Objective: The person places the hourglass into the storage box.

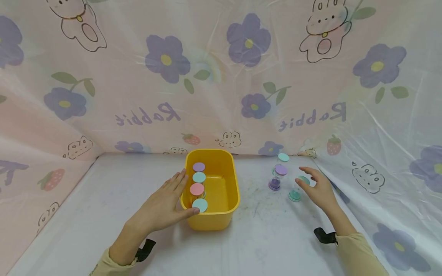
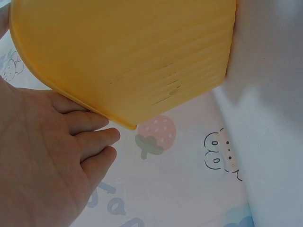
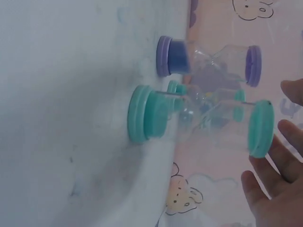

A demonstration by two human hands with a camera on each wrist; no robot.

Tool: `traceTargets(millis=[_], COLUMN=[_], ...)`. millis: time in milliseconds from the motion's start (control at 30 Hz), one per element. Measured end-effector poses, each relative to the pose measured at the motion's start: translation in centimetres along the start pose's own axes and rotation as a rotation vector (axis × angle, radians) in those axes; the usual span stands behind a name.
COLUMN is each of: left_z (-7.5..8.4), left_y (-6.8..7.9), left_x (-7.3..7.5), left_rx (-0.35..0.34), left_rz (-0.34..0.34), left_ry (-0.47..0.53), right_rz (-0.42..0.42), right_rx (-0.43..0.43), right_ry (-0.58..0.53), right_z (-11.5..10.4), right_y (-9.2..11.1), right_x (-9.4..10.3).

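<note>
My left hand [image 1: 162,203] lies with straight fingers along the left rim of a yellow plastic bin [image 1: 210,222], its thumb over the near rim. Inside, a row of sand timers lines the left wall: a purple-capped one [image 1: 198,167], a teal one [image 1: 199,177], a pink one [image 1: 197,189] and a nearer teal one [image 1: 200,205]. To the right, my right hand [image 1: 319,190] is spread beside a standing teal sand timer [image 3: 156,116]. The right wrist view shows its fingers near the top cap, with no grip on it.
A purple sand timer [image 1: 275,184] and another teal-capped one [image 1: 283,157] stand behind the nearest teal timer, right of the bin. A white surface [image 1: 262,237] lies beneath everything. Patterned sheeting [image 1: 214,96] rises at the back and both sides.
</note>
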State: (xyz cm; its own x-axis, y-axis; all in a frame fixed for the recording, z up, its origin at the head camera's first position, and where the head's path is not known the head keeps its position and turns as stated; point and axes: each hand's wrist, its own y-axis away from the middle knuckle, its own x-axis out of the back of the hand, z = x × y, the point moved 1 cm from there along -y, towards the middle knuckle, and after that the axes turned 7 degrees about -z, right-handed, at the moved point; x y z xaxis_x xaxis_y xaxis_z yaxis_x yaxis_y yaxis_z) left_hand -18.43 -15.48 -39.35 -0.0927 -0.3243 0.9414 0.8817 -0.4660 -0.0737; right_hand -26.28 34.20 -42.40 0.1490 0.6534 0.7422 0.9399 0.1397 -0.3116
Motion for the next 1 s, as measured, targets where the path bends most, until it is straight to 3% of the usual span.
traceTargets(millis=[567,1000], left_z=[0.0,0.0], left_y=[0.0,0.0], left_x=[0.0,-0.1], left_rx=[-0.006,0.001], left_rz=[-0.004,-0.006], left_ry=[0.008,-0.001], right_rz=[-0.091,-0.080], right_rx=[-0.172,-0.171], right_ry=[0.007,0.007], right_z=[1.2,1.3], right_y=[0.5,0.7], right_x=[-0.1,-0.2])
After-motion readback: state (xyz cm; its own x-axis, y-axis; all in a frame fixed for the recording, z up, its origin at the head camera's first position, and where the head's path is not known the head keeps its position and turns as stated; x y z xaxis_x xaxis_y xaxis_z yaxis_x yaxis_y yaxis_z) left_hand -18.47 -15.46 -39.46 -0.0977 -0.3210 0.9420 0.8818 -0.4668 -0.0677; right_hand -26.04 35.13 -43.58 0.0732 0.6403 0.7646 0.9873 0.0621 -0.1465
